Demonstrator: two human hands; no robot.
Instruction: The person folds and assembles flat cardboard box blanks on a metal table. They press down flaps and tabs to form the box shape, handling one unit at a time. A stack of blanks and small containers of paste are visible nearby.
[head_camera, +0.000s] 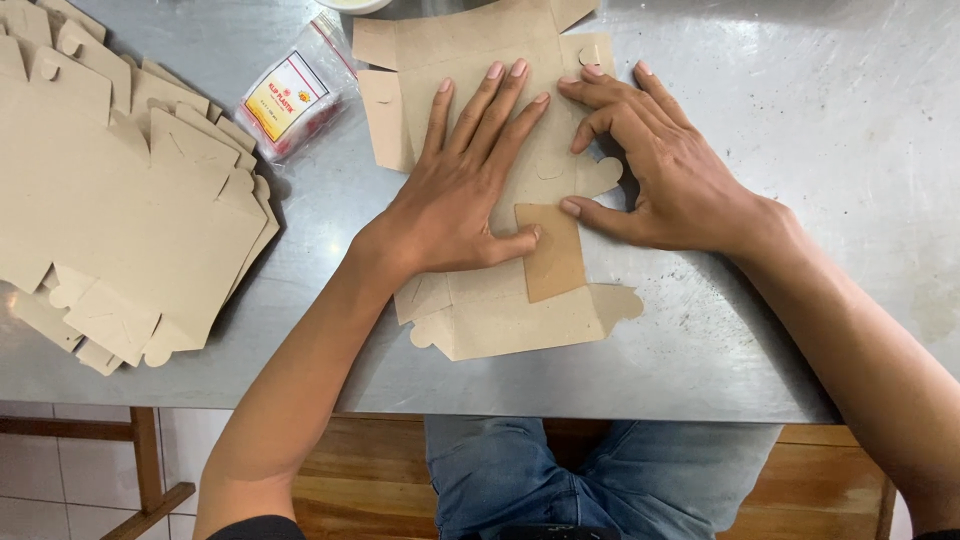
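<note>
Cardboard box blank (500, 300) lies flat mid-table, between both hands, still unfolded apart from one flap.

Left to right:
- Stack of flat blanks (120, 200) at the far left of the table (800, 300), fanned out, none folded. Looks like the bulk of the work is still waiting.
- Small clear bag (290, 95) with a red and yellow label just beside the stack, sealed, untouched.
- Left hand (465, 185) palm down on the blank's middle panel, fingers (490, 95) spread wide and flat, thumb pressing near the edge of the folded flap. Pinning, not gripping.
- Darker brown flap (550, 250) folded over onto the blank, lying between the two thumbs.
- Right hand (660, 170) pressing on the blank's right side, fingers bent and fairly close together, fingertips on the top right tab, thumb at the flap's upper corner. Holding nothing, just creasing.

Judgement: early stage on this piece. One flap is down; side tabs, rounded locking tabs and bottom panels are all still flat. No finished box in view anywhere.
</note>
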